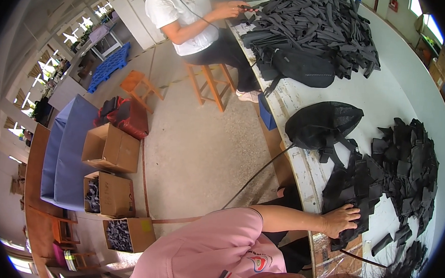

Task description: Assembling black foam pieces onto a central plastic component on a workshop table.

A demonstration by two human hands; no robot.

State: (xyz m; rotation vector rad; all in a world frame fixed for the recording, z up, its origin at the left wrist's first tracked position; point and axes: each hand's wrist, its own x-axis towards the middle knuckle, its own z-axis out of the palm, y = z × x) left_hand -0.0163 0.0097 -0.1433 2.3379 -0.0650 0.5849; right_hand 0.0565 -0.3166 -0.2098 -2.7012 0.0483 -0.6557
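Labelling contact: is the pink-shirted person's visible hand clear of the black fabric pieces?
No, the hand rests palm-down on the black fabric pieces on the white worktable.

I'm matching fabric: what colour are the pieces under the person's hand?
Black: the fabric pieces under the left hand show best in the head view.

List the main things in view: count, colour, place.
Worktable: one, white, right side.
Fabric piles: two main ones, black, worktable's near part.
Strip heap: one, dark grey, worktable's far end.
Bags: two, black, on worktable.
Cardboard boxes: three, brown, left floor.
Stools: two, orange-brown, upper middle.
Large container: one, blue, left.
Co-worker: one, white top, seated beyond.
Sleeve: one, pink, bottom middle.
Left hand: one, bare, on left fabric pile.
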